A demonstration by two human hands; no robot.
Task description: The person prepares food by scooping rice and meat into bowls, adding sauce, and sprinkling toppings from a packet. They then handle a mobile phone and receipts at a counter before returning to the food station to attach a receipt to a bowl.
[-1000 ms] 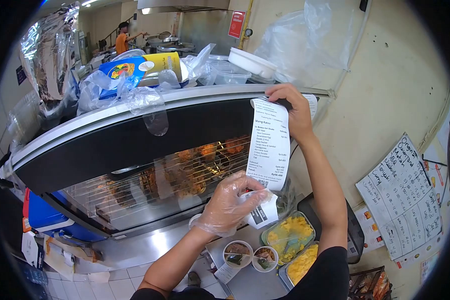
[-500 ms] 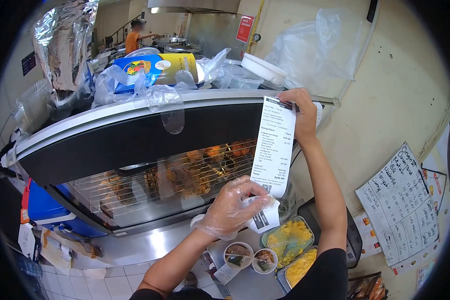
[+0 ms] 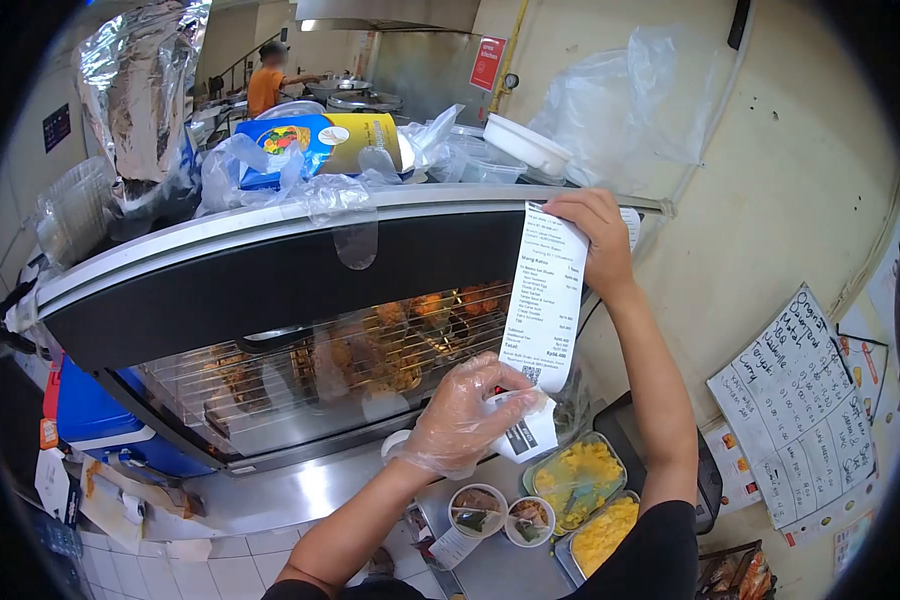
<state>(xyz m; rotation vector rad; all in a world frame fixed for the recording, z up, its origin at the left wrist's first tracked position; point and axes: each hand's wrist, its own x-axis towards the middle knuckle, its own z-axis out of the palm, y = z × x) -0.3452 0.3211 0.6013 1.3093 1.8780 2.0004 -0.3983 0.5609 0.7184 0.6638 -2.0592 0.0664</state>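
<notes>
A long printed receipt point(image 3: 540, 290) hangs in front of the glass display case point(image 3: 270, 370), its text facing me. My right hand point(image 3: 595, 235), bare, pinches its top end near the upper right corner of the case. Lower down, my left hand point(image 3: 470, 410) wears a clear plastic glove and grips the bottom part between thumb and fingers. Below that grip, the receipt's lower end bends toward me. Browned pieces of food sit on wire racks behind the glass.
Two clear-lidded cups point(image 3: 477, 510) and containers of yellow food point(image 3: 575, 480) stand on the steel counter below. On top of the case lie a blue-and-yellow packet point(image 3: 320, 145), plastic bags and a white tray point(image 3: 527, 145). A handwritten chart point(image 3: 800, 410) hangs at right. Another person point(image 3: 266, 80) stands far back.
My right hand has lowered slightly, and the receipt's top edge has tipped a little. My left hand keeps its grip at nearly the same spot.
</notes>
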